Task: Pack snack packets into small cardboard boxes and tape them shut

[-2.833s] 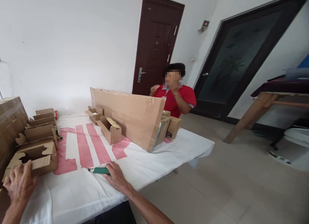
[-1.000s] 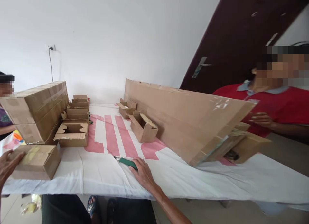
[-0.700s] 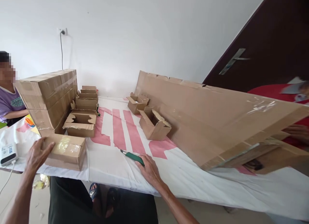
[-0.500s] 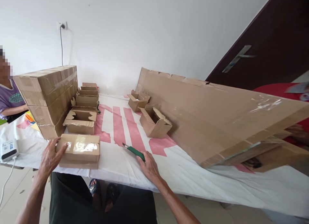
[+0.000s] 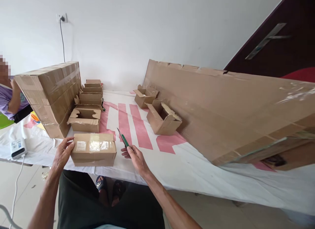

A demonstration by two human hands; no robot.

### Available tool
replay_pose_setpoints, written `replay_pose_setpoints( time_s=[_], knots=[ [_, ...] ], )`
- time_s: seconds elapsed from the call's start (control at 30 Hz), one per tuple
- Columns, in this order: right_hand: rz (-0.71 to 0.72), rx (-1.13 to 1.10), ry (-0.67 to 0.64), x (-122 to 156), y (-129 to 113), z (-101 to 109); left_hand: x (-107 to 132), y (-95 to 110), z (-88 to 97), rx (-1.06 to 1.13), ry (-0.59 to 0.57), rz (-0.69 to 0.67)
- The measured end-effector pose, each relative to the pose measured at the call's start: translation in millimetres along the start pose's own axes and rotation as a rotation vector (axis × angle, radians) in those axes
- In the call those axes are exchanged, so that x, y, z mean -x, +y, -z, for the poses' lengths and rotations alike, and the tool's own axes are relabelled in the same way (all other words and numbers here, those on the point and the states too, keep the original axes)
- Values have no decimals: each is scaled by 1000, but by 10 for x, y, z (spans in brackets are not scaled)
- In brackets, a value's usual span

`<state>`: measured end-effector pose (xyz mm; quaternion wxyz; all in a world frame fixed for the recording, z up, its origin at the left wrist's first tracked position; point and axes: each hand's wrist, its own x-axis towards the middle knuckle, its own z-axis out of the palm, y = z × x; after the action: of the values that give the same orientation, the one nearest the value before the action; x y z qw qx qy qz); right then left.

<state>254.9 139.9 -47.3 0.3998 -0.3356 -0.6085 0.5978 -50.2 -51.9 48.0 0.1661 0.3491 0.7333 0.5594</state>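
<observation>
Cannot read any word, brand or number: too small on the bluish label [image 5: 17, 145] of the white device [image 5: 18, 152] between eight and nine o'clock; only blocky red shapes [image 5: 140, 126] on the tablecloth [image 5: 177, 171], toward eight o'clock from centre.

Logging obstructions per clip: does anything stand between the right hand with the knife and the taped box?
Nothing visible does: only tablecloth shows between the right hand, holding the green knife, and the taped box. The left hand touches the box's left end.
</observation>
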Motion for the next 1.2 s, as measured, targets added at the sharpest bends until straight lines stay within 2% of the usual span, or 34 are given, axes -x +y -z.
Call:
replay_pose_setpoints(
  time_s=[0.13,0.23,0.43,0.6,0.83,1.2],
  knots=[
    [42,-66,-55,11,-116,-293,52,41,-29,107,-22,21],
    [91,-31,-15,11,-140,-347,94,57,-44,171,-50,54],
    [92,25,22,8,-107,-228,104,85,-79,245,-123,74],
    [100,63,56,-16,-98,-159,50,135,-156,218,-109,60],
    [118,93,31,-35,-98,-92,3,143,-213,238,-129,63],
    [187,175,38,168,-79,26,162,82,-171,256,-169,-26]
  ],
)
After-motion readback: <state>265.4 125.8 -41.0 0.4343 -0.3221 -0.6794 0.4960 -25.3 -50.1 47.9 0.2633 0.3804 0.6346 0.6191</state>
